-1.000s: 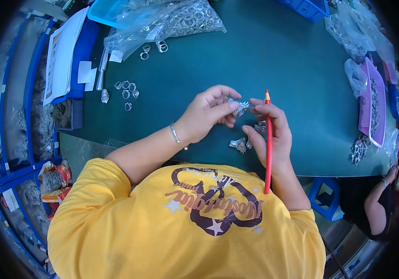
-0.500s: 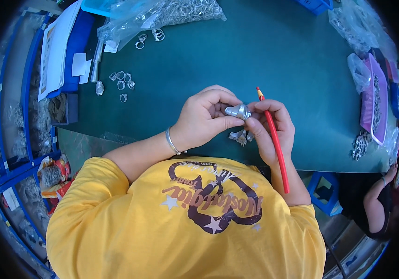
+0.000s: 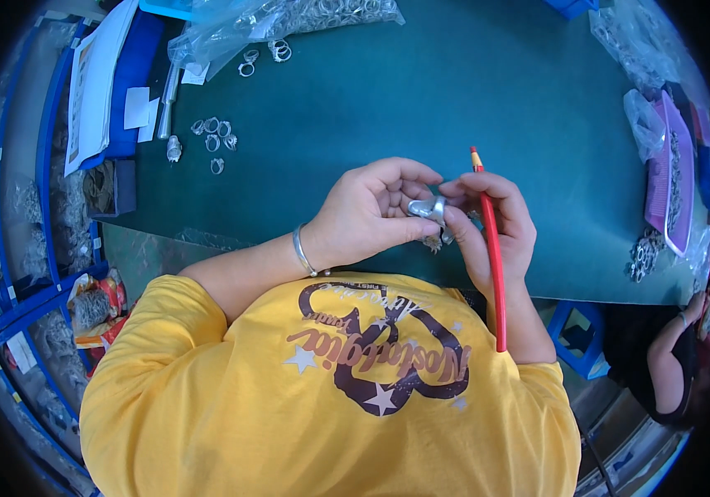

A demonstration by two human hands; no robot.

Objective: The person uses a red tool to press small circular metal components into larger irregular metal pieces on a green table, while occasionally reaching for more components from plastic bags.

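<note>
A shiny silver ring (image 3: 427, 209) with a broad band is held just above the near part of the table. My left hand (image 3: 351, 214), with a bangle at its wrist, curls around the ring's left side, its thumb below it. From the right, my right hand (image 3: 508, 228) pinches the ring between thumb and fingertips. A red pencil (image 3: 495, 273) also lies in that right hand, its tip pointing away and its long end reaching toward my forearm. Under my fingers, more silver pieces (image 3: 433, 243) show in part.
Several loose rings (image 3: 216, 135) lie at left on the green table (image 3: 355, 99). Behind them are a metal rod (image 3: 168, 103) and a clear bag of rings (image 3: 322, 15). A pink basket (image 3: 667, 174) stands at right; another person's arm (image 3: 665, 364) shows beyond the lower right corner.
The ring has turned in my fingers, so its open band now shows. My right hand and the pencil have shifted slightly to the right; the view moved a little.
</note>
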